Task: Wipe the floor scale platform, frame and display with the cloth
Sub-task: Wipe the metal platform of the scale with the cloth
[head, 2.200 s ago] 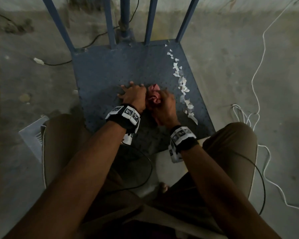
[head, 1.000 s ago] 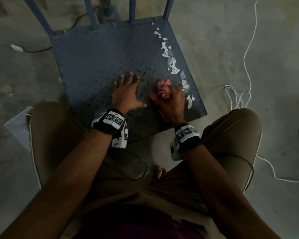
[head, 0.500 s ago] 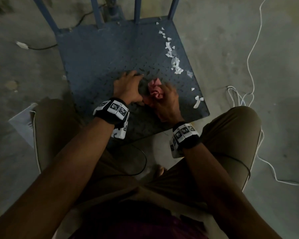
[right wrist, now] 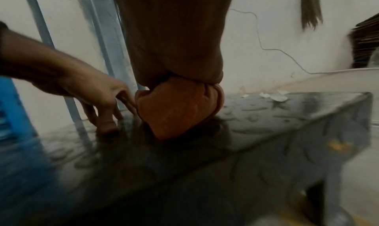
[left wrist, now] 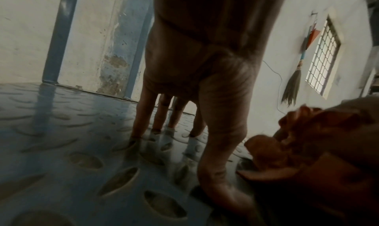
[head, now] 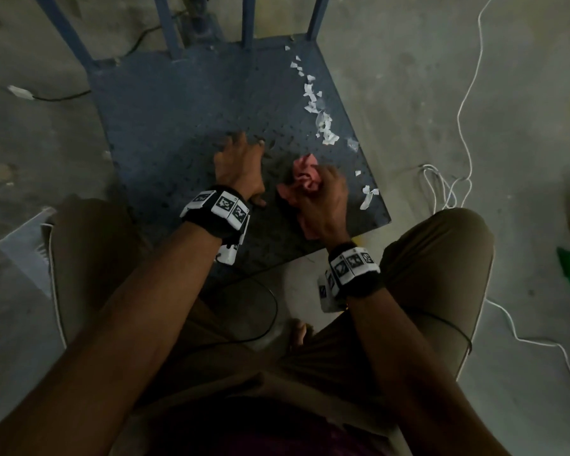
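Head view showed the right hand (head: 323, 202) clenching the crumpled pink cloth (head: 305, 174) against the platform (head: 178, 103) near its front right corner, while the left hand (head: 239, 166) braced beside it, fingers spread. Paper scraps (head: 323, 126) lay along the right edge; frame (head: 247, 18) and display looked yet to do.

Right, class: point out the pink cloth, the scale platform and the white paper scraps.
pink cloth (head: 307, 174), head view, bunched top above the fingers.
scale platform (head: 165, 126), head view, bare tread plate.
white paper scraps (head: 326, 128), head view, densest cluster.
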